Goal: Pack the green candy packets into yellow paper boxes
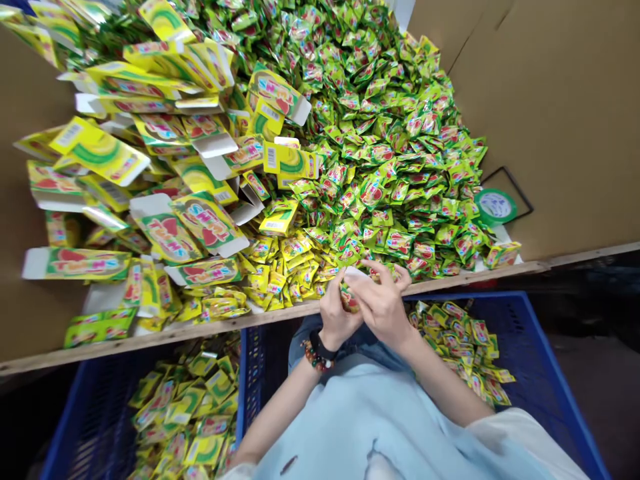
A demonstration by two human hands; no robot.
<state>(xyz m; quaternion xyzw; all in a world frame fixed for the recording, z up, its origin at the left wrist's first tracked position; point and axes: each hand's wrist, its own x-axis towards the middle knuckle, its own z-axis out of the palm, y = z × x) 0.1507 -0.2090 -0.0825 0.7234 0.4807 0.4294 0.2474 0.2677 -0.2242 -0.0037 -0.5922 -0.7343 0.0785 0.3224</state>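
Both hands meet at the table's front edge around a small printed candy box [349,298], its white flap up at the top. My left hand [336,312] is closed around the box's left side. My right hand [384,305] pinches at the white flap, and its other fingers are partly raised. Much of the box is hidden behind the fingers. Just beyond the hands lies a big heap of small green candy packets [373,190]. Smaller yellow packets [280,267] lie to the left of the hands, by the edge.
Flattened and half-open printed boxes [190,227] pile up at left. A green tape roll [495,207] lies at right by a cardboard wall [560,120]. Below the wooden table edge [200,328], a left blue crate [85,400] and right blue crate [540,360] hold filled-looking boxes.
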